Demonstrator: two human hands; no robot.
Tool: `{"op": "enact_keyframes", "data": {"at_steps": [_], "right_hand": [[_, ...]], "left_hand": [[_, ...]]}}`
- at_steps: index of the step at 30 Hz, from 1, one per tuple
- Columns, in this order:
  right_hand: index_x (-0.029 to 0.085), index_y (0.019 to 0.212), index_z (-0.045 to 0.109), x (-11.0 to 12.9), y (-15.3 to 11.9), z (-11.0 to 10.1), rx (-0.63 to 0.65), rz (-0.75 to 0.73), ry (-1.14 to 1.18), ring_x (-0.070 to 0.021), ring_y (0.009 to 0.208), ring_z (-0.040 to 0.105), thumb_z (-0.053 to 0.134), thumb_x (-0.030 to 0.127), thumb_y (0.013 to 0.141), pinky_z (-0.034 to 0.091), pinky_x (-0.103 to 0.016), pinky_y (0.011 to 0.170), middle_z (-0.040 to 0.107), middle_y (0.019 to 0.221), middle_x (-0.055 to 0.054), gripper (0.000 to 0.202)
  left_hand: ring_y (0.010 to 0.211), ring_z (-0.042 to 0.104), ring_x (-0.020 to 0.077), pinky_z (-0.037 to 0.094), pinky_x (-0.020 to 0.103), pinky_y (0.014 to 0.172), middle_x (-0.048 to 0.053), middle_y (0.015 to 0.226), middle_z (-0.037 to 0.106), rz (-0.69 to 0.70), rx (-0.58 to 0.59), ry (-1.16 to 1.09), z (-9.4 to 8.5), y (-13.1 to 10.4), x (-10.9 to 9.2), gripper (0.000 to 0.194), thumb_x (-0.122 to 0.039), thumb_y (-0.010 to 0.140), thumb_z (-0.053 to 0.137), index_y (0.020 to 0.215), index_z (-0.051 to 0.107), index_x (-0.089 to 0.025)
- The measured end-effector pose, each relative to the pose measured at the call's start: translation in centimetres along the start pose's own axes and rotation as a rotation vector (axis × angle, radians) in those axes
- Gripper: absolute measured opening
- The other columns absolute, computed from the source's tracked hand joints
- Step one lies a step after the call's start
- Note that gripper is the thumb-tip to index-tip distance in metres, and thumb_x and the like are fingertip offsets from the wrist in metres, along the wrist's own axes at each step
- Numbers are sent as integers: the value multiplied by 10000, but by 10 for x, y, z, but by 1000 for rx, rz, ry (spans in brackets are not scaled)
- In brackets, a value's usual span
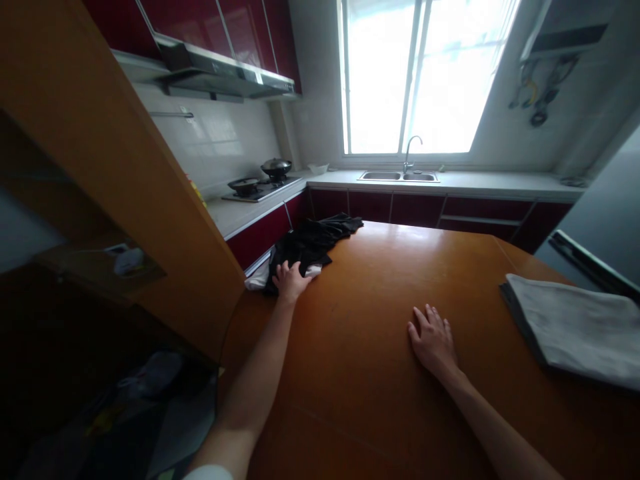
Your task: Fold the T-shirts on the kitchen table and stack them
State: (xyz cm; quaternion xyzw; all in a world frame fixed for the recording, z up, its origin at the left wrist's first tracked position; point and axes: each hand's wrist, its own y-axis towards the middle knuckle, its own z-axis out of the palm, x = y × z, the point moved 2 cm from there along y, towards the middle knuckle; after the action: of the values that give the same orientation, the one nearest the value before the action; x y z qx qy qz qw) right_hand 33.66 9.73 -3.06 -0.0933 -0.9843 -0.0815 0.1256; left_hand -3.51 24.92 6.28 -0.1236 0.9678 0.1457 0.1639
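Observation:
A crumpled black cloth lies at the far left of the brown wooden table, with a white cloth showing from under it. My left hand rests on the near edge of the black cloth, its fingers spread and bent a little. Flat on the bare tabletop, right of the middle, lies my right hand, fingers apart and holding nothing. Folded grey cloths are stacked at the table's right side, apart from my right hand.
A wooden cabinet stands close on the left. Beyond the table are a stove with a wok and a pan, and a counter with a double sink. A refrigerator is at the right.

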Motion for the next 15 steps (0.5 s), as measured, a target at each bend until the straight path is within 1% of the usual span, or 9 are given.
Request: {"op": "enact_keyframes", "data": {"at_steps": [2, 4, 6, 7, 8, 9, 10, 12, 15], "right_hand": [[171, 1505, 485, 0, 0, 0, -4, 0, -2, -281, 1530, 240, 356, 432, 996, 146, -485, 1234, 345, 1626, -148, 587], [167, 1506, 482, 0, 0, -1, -5, -2, -1, -281, 1529, 241, 355, 430, 997, 148, -487, 1232, 350, 1623, -150, 586], [162, 1506, 480, 0, -1, -1, -4, -5, 3, -282, 1528, 242, 354, 428, 999, 148, -488, 1231, 354, 1620, -152, 585], [162, 1506, 479, 0, -1, -1, -4, -6, 6, -282, 1527, 242, 353, 426, 1000, 147, -488, 1231, 354, 1619, -152, 585], [161, 1507, 477, 0, -1, -1, -4, -7, 9, -282, 1527, 242, 352, 426, 1001, 145, -488, 1231, 354, 1619, -152, 585], [161, 1507, 476, 0, -1, -1, -5, -8, 13, -282, 1527, 242, 352, 425, 1001, 144, -489, 1231, 353, 1620, -151, 585], [161, 1507, 476, 0, -1, -1, -6, -9, 16, -282, 1527, 242, 351, 425, 1000, 144, -489, 1231, 352, 1620, -151, 585], [158, 1504, 480, -1, -1, -1, -10, -11, 22, -283, 1526, 243, 351, 425, 999, 144, -493, 1231, 351, 1619, -152, 585], [155, 1501, 484, -1, -1, -1, -11, -13, 26, -287, 1526, 242, 357, 428, 999, 150, -497, 1230, 346, 1622, -155, 585]], "left_hand": [[1507, 161, 497, 240, 708, 1135, 197, 1654, 230, -91, 49, 26, 4, 2, 17, 793, -455, 765, 789, 1471, 494, -248], [1510, 97, 524, 199, 724, 1133, 221, 1680, 103, -167, 49, 32, 8, 3, 27, 923, -490, 764, 782, 1554, 364, -258], [1507, 95, 531, 178, 719, 1136, 275, 1666, 72, -247, 14, 34, 11, 6, 34, 1022, -517, 782, 759, 1606, 226, -232], [1503, 115, 533, 178, 721, 1132, 304, 1648, 110, -287, 2, 32, 12, 7, 37, 1041, -528, 791, 745, 1613, 191, -208], [1495, 147, 536, 183, 726, 1124, 325, 1622, 180, -316, -3, 29, 13, 8, 39, 1029, -532, 800, 734, 1608, 200, -185], [1483, 192, 534, 193, 731, 1115, 328, 1587, 267, -326, -10, 29, 14, 8, 41, 985, -525, 806, 727, 1592, 251, -170], [1463, 247, 525, 205, 732, 1108, 314, 1542, 354, -319, -27, 30, 15, 8, 42, 908, -503, 812, 723, 1559, 330, -165], [1400, 368, 487, 238, 719, 1100, 253, 1440, 492, -264, -92, 35, 17, 6, 42, 688, -415, 831, 711, 1444, 504, -182], [1272, 502, 437, 323, 670, 1074, 187, 1293, 591, -140, -220, -7, 19, 3, 37, 402, -235, 834, 674, 1233, 670, -193]]}}
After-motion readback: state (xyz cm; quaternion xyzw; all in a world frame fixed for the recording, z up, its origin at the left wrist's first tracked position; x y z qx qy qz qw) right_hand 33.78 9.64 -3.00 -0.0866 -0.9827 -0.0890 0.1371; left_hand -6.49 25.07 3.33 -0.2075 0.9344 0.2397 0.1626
